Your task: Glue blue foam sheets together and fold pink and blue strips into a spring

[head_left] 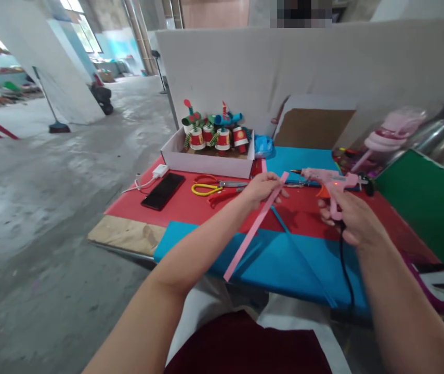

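Between the fingers of my left hand (264, 188) is a long pink paper strip (252, 229), slanting down toward the table's front edge. My right hand (349, 213) is wrapped round the handle of a pink glue gun (333, 179) with an orange trigger and a small lit red light. Its dark nozzle points left, toward the strip's upper end, with a gap between them. A black cord hangs from the grip. Below the hands, a thin blue strip (303, 254) lies across the blue sheet (214, 249). Scissors with yellow handles (206, 189) rest left of my left hand.
A white box (210, 163) holds several red-and-white paper cup figures (222, 137). A black phone (163, 191) and white charger (160, 171) lie at the left. On the right stand a green board (428, 208) and a pink tumbler (389, 132). A white partition (222, 67) rises behind.
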The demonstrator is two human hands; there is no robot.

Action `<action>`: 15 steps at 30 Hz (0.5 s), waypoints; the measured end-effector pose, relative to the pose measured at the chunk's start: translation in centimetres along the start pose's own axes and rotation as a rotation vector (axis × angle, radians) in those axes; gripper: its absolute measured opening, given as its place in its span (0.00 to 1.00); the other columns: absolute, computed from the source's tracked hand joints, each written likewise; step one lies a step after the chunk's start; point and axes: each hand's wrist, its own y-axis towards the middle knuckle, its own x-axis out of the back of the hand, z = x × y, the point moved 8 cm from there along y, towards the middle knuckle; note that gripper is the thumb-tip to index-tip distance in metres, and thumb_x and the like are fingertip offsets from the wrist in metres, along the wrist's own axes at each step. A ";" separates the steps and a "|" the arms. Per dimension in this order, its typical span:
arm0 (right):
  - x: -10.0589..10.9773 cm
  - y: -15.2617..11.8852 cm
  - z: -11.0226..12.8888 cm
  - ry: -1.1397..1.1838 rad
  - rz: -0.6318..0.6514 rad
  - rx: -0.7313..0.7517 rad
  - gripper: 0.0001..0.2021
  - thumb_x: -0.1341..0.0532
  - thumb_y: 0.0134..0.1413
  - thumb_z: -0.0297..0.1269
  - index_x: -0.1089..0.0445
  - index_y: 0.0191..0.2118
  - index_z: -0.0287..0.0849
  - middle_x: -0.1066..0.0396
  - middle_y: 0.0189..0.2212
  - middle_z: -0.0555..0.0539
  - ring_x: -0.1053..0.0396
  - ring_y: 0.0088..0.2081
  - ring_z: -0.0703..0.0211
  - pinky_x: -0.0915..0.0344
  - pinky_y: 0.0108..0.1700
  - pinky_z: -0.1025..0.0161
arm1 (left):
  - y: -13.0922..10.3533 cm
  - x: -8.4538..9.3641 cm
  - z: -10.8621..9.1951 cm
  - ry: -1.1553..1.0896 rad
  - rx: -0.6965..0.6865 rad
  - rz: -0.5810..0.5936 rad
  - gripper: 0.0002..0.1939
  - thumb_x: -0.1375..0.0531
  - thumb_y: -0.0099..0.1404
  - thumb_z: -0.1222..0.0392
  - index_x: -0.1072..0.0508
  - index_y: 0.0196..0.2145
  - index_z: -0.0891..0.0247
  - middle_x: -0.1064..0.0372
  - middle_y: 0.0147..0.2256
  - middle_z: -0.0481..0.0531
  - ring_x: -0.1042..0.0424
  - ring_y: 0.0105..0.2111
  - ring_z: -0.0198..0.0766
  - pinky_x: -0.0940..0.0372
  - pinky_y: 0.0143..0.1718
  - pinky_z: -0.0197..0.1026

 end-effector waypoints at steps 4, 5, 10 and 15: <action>0.2 -0.6 1.3 -0.079 0.070 0.057 0.17 0.34 0.48 0.49 0.37 0.25 0.41 0.35 0.20 0.49 0.41 0.16 0.69 0.48 0.13 0.71 | -1.4 3.7 -4.5 0.062 -0.114 -0.013 0.05 0.47 0.64 0.70 0.38 0.30 0.65 0.28 0.21 0.49 0.35 0.13 0.28 0.41 0.16 0.29; 0.4 -0.7 1.5 -0.094 0.084 0.068 0.16 0.35 0.48 0.49 0.37 0.26 0.41 0.35 0.20 0.49 0.41 0.16 0.69 0.48 0.13 0.71 | -1.8 4.7 -5.8 0.072 -0.149 -0.013 0.04 0.47 0.64 0.69 0.38 0.31 0.65 0.27 0.22 0.49 0.34 0.14 0.28 0.41 0.17 0.30; 1.1 -0.5 1.3 -0.149 0.149 0.069 0.17 0.37 0.52 0.50 0.37 0.26 0.41 0.35 0.19 0.51 0.42 0.15 0.69 0.48 0.12 0.72 | -3.0 7.7 -8.5 0.117 -0.181 -0.078 0.05 0.43 0.62 0.67 0.39 0.30 0.64 0.29 0.21 0.48 0.35 0.14 0.28 0.42 0.17 0.28; 0.6 -0.9 1.9 -0.140 0.158 0.091 0.18 0.37 0.51 0.52 0.38 0.27 0.42 0.35 0.19 0.53 0.41 0.15 0.70 0.47 0.13 0.73 | -2.2 4.8 -5.4 0.058 -0.179 -0.023 0.06 0.42 0.61 0.65 0.39 0.29 0.65 0.29 0.22 0.48 0.35 0.14 0.28 0.43 0.15 0.28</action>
